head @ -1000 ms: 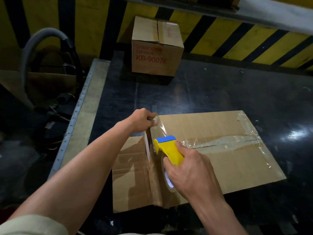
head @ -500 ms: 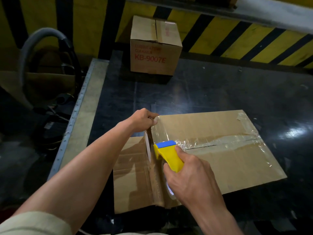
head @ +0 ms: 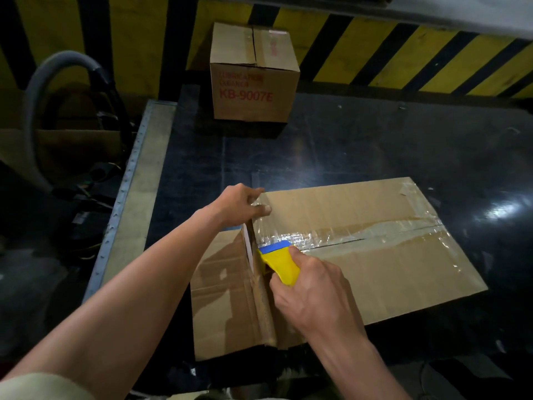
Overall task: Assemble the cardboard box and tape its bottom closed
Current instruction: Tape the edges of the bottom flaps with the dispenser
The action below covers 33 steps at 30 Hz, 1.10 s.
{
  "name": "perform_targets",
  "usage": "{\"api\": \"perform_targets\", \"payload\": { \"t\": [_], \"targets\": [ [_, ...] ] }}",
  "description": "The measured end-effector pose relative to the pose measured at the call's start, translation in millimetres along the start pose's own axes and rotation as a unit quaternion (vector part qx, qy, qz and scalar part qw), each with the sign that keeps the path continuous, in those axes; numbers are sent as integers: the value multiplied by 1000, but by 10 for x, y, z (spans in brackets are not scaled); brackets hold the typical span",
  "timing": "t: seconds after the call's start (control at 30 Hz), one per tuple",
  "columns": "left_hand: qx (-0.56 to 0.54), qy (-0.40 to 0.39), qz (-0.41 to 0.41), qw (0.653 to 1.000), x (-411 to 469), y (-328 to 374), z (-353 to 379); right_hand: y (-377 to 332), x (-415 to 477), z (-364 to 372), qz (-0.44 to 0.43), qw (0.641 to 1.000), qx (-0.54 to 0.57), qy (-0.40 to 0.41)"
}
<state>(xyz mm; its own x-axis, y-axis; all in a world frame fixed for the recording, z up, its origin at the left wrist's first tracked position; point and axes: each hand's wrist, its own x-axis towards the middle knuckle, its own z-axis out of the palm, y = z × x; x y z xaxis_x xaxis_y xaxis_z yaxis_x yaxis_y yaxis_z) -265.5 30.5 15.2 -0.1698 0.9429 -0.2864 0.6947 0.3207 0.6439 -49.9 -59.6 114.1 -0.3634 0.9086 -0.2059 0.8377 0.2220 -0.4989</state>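
Desk (head: 346,145): dark, glossy, it carries everything under and beyond your grips. Cardboard box (head: 389,272): sits bottom-up directly under both grips, flaps folded shut, centre seam running off to the right of your right grip. Looks turned this way so the bottom faces you for taping. Printed box (head: 253,90): closed, well beyond your left grip at the far desk edge, out of the way. Grey hose (head: 37,96): off the desk, far left of your left grip, not involved.

Left grip (head: 239,206): fingers curl over the box's far-left corner, thumb on top, pinching the edge where the tape starts. Likely you're bracing the box so it doesn't slide against the pull. Right grip (head: 314,293): wrapped tight around the tape dispenser (head: 281,262), with the blue blade end touching the seam just ahead of your knuckles. Clear tape (head: 331,233): wrinkled, and it already covers the seam to the right of the dispenser, over older tape residue.

Judgement: seam strip laid, the cut or press-down comes next; keep the blade clear of your left thumb.
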Motion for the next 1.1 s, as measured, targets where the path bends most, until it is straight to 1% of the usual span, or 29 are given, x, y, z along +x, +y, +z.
{"api": "perform_targets", "payload": {
  "t": [0.2,0.47,0.53,0.63,0.73,0.83,0.97,1.1],
  "targets": [
    [-68,5,-21,997,-35,31,7,-15,-17,-141,-17,999,25,21],
    [-115,-17,-36,993,-35,49,-56,-104,-23,-356,-24,997,52,51],
    [-109,-21,-41,993,-22,44,-46,-105,-36,-380,-29,996,54,60],
    [-124,-5,-48,991,-28,17,-13,-104,-40,-343,-36,996,56,52],
    [-192,14,-61,979,-60,-113,25,-98,-41,-289,-37,997,58,42],
    [-244,11,-68,967,-116,-208,69,-69,-28,-268,-36,997,54,43],
    [-249,25,-56,967,-126,-191,77,-70,-28,-285,-53,997,40,49],
    [-262,24,-50,963,-125,-216,88,-83,-32,-368,-62,994,46,78]
  ]
}}
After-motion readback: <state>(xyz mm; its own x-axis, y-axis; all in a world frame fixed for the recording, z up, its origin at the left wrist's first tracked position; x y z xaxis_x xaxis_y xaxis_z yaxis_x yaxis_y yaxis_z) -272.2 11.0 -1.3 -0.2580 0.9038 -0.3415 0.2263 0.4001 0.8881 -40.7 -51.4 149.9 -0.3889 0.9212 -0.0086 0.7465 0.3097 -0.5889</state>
